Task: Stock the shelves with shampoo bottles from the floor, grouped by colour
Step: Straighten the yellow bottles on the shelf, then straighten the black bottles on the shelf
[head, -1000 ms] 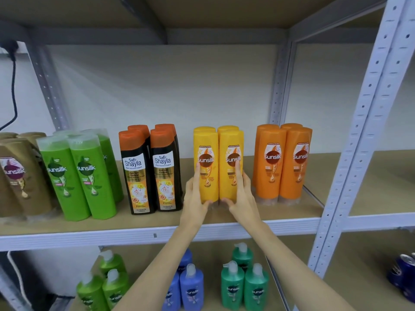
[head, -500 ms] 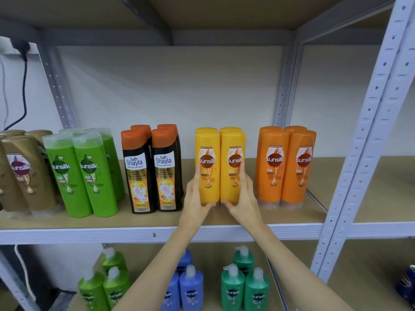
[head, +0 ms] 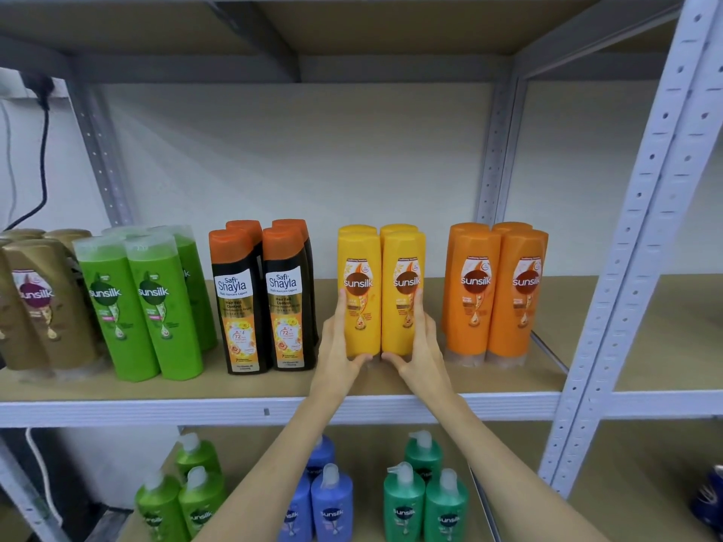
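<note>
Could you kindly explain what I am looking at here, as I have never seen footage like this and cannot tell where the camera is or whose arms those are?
There is no machine here. A person wears a wide-angle camera on the head, looking forward and down, so the two bare arms coming up from the bottom are that person's own.

In front is a metal shelf with bottles grouped by colour: brown bottles, green bottles, black bottles, yellow bottles and orange bottles. A lower level holds pump bottles in green, blue and darker green.

The left hand and right hand press against either side of the front yellow pair, thumbs near the bases. The bottles stand upright on the shelf, not lifted.
</note>
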`<move>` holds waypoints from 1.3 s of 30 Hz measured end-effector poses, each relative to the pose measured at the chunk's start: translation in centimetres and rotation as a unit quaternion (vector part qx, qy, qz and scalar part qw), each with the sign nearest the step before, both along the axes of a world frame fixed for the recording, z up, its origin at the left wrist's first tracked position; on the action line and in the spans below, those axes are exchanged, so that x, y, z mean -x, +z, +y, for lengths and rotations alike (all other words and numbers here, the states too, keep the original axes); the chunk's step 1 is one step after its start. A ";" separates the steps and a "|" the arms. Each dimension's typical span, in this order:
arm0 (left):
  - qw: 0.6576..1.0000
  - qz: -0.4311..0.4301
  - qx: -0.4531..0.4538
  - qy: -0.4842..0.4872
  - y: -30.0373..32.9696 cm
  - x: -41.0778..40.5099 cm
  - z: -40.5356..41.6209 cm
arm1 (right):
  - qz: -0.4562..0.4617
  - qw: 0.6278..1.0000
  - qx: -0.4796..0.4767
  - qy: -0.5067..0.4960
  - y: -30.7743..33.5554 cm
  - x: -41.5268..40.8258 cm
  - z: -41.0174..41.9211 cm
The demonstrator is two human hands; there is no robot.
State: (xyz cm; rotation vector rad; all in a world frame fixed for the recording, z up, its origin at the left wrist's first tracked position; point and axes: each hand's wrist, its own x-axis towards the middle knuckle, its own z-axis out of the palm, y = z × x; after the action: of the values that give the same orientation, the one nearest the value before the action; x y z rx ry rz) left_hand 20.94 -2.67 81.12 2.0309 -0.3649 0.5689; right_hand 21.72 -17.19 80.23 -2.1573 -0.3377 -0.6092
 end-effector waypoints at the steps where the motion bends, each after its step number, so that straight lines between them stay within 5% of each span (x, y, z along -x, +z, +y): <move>1: 1.000 0.002 -0.001 0.000 0.0 0.0 0.0 | -0.001 1.000 0.002 -0.003 -0.1 -0.1 0.0; 7: 0.999 -0.035 -0.032 0.014 0.1 0.8 1.4 | -0.096 0.990 0.001 -0.107 0.0 0.3 0.9; 15: 0.970 -0.232 -0.031 0.072 1.5 2.6 6.9 | -0.324 0.938 -0.008 -0.123 2.7 2.1 7.4; 21: 0.965 -0.214 -0.031 0.148 1.1 1.6 13.1 | -0.203 0.979 0.011 -0.005 2.4 2.5 13.0; 29: 0.989 -0.112 0.011 0.096 1.5 1.3 15.8 | -0.040 0.998 -0.040 -0.023 1.2 2.0 17.4; 39: 0.999 -0.006 0.020 0.037 0.6 0.5 17.5 | 0.003 0.997 -0.034 -0.073 1.1 1.9 18.8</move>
State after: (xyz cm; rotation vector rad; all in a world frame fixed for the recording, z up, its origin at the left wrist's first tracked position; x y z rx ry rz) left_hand 20.43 14.78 81.74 2.0104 -0.2849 0.6281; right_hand 19.81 1.59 81.33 -2.1301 -0.1531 -0.6856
